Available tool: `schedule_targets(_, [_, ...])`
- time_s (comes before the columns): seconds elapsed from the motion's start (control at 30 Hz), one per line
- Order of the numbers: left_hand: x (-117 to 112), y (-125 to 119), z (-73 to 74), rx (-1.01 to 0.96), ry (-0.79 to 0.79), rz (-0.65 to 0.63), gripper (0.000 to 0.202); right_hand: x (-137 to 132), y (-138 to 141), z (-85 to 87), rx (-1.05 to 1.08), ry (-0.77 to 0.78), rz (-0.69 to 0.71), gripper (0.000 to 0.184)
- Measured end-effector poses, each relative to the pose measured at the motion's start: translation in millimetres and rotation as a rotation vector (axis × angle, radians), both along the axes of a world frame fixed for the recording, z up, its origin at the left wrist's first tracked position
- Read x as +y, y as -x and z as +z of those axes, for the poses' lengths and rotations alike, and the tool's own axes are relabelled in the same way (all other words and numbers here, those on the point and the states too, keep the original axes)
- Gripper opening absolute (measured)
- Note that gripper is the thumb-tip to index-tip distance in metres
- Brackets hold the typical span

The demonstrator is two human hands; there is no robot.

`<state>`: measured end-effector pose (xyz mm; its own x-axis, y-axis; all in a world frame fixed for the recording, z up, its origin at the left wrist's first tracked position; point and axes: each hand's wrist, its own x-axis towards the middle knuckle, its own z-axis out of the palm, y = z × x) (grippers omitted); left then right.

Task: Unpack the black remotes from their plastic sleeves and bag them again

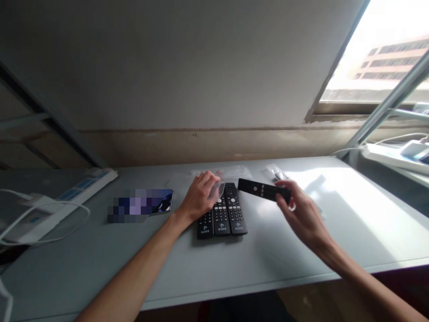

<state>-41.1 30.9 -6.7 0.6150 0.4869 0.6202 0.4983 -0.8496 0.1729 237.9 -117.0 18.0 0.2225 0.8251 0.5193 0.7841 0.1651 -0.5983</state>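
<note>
My right hand (303, 212) grips one end of a black remote control (258, 188), held tilted above the table with its buttons showing. My left hand (201, 197) is closed on a piece of clear plastic (217, 191), possibly a bag. Below and beside that hand, three black remotes lie side by side: a left one (205, 226), a middle one (221, 219) and a right one (235, 210). My left hand and the plastic cover the upper parts of the left and middle remotes.
Clear plastic bags (234, 171) lie along the back of the table (261, 273). A small bag with something dark (275, 171) sits behind my right hand. To the left are a phone-like device (164, 202), a white power strip (90, 183) and a looped white cable (87, 210).
</note>
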Motion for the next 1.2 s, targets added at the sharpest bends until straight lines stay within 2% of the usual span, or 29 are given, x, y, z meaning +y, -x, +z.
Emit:
schedule_targets(0.1, [-3.1, 0.7, 5.3, -0.025, -0.075, -0.010, 0.009, 28.3, -16.9, 38.6, 0.107, -0.222, -0.065, 0.017])
schedule_targets(0.17, [-5.1, 2.9, 9.2, -0.017, -0.143, -0.003, 0.008, 51.4, -18.4, 52.7, 0.268, -0.334, -0.024, 0.013])
schedule_targets(0.2, [-5.6, 4.6, 10.8, -0.011, -0.186, 0.016, 0.010, 63.1, -15.9, 54.2, 0.397, -0.328, 0.037, 0.015])
schedule_targets(0.27, [-5.1, 8.0, 12.8, -0.005, -0.272, 0.080, 0.015, 83.9, -5.7, 46.2, 0.718, -0.236, 0.135, 0.018])
schedule_targets(0.33, [-3.0, 10.5, 13.0, -0.002, -0.308, 0.151, 0.017, 98.2, 8.2, 27.4, 0.941, -0.143, 0.168, 0.018])
schedule_targets(0.47, [0.7, 8.8, 10.5, 0.045, -0.194, 0.177, 0.014, 101.0, 29.3, -14.1, 1.034, -0.044, 0.141, 0.018])
schedule_targets(0.57, [-1.3, 4.0, 10.0, 0.062, -0.112, 0.165, 0.017, 90.4, 31.4, -28.6, 0.995, -0.011, 0.156, 0.018])
schedule_targets(0.73, [-6.6, -1.3, 10.9, 0.117, -0.057, 0.143, 0.024, 84.0, 27.9, -28.2, 0.926, -0.011, 0.147, 0.020])
schedule_targets(1.03, [-5.2, 1.1, 10.7, 0.104, -0.047, 0.104, 0.009, 83.6, 33.8, -25.1, 1.001, -0.062, 0.176, 0.018])
schedule_targets(1.2, [-3.9, 2.3, 8.2, 0.140, -0.062, 0.074, 0.018, 78.5, 35.1, -23.0, 0.995, -0.110, 0.153, 0.016])
